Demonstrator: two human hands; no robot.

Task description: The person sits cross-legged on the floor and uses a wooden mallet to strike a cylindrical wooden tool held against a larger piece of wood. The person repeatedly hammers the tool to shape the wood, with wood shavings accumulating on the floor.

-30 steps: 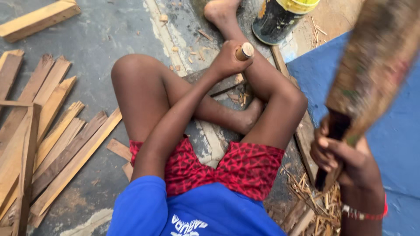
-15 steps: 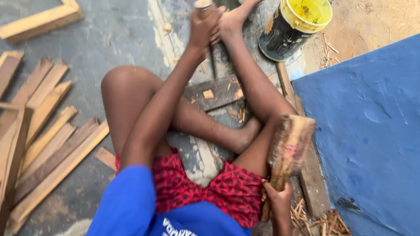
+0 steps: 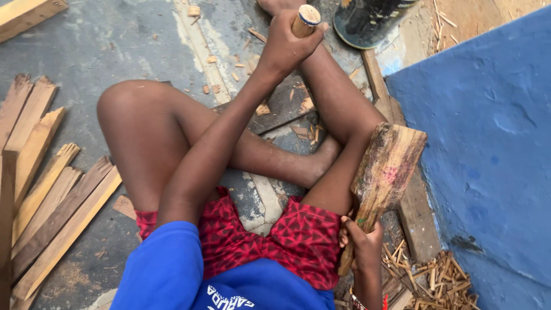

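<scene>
I sit on a grey concrete floor with my legs crossed. My left hand [image 3: 285, 43] is stretched forward and closed around the wooden handle [image 3: 305, 19] of an upright tool, near my far foot. The tool's lower end is hidden behind my hand. My right hand [image 3: 361, 240] grips the narrow end of a worn wooden mallet [image 3: 385, 171], held low beside my right thigh with its broad head pointing up. A dark flat wooden board [image 3: 287, 106] lies on the floor under my legs.
Split wooden slats [image 3: 51, 195] lie in a pile at the left. A dark bucket [image 3: 370, 20] stands at the top right. A blue wall [image 3: 488, 143] rises on the right, with thin wood splinters [image 3: 425, 275] at its foot. Wood chips dot the floor.
The mallet came down from high at the right to beside my thigh. My left hand, holding the tool handle, shifted forward and then back slightly in view.
</scene>
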